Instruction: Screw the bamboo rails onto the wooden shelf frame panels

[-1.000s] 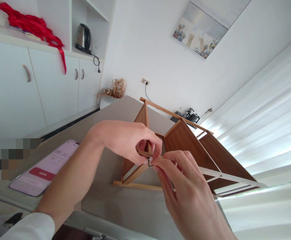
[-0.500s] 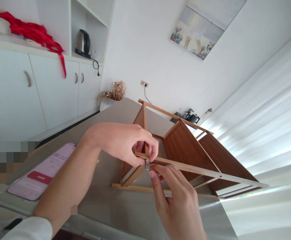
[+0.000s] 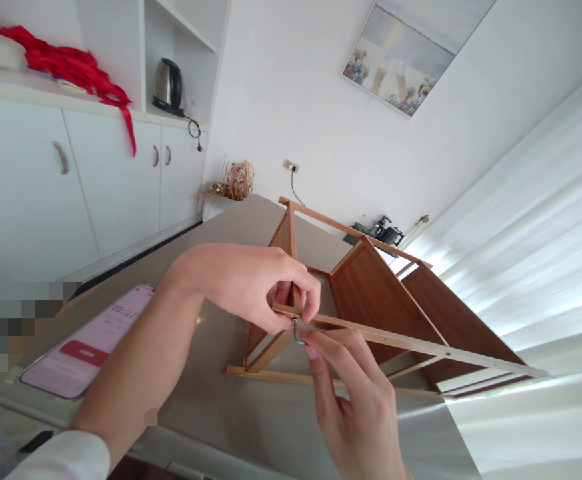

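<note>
A wooden shelf rack [image 3: 371, 280] with brown panels and light rails lies on its side on the grey table. My left hand [image 3: 255, 283] is wrapped around the near corner of its frame, thumb and fingers on either side of the rail end. Between thumb and forefinger my right hand [image 3: 353, 387] pinches the long end of a small bent hex key [image 3: 298, 332]. The key's short end meets the rail at a screw point right beside my left thumb. Several small holes run along the same rail toward the right.
On the grey table [image 3: 231, 433], a phone [image 3: 88, 343] showing a timer lies left of my forearm. White cabinets [image 3: 111, 193] hold an electric kettle [image 3: 169, 87] and a red ribbon [image 3: 78, 70]. Dried plants [image 3: 238, 180] stand beyond the table; a white curtain [image 3: 545, 220] hangs right.
My right hand has shifted slightly, and the hex key's free end has swung a little. My left hand keeps its hold on the frame corner. The whole view has moved slightly.
</note>
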The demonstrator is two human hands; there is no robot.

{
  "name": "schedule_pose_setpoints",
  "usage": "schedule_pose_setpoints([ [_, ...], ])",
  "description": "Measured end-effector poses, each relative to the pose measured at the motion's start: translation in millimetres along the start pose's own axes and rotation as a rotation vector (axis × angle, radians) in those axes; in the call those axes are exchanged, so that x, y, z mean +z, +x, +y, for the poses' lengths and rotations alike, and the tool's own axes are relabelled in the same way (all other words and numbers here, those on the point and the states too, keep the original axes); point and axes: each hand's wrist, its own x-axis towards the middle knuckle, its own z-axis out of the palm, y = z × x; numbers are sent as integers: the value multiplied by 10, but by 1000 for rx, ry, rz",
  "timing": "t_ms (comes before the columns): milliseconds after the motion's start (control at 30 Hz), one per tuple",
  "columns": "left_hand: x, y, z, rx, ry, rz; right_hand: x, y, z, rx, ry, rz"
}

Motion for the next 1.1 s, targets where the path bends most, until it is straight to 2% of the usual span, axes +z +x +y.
schedule_pose_setpoints([
  [267, 5, -5, 6, -24, 5, 5, -104, 72, -31, -96, -172, -11],
  [767, -17, -2, 15, -2, 0, -22, -206, 211, -137, -185, -280, -145],
  [1100, -18, 0, 16, -12, -4, -19, -269, 376, -379, -222, -484, -235],
])
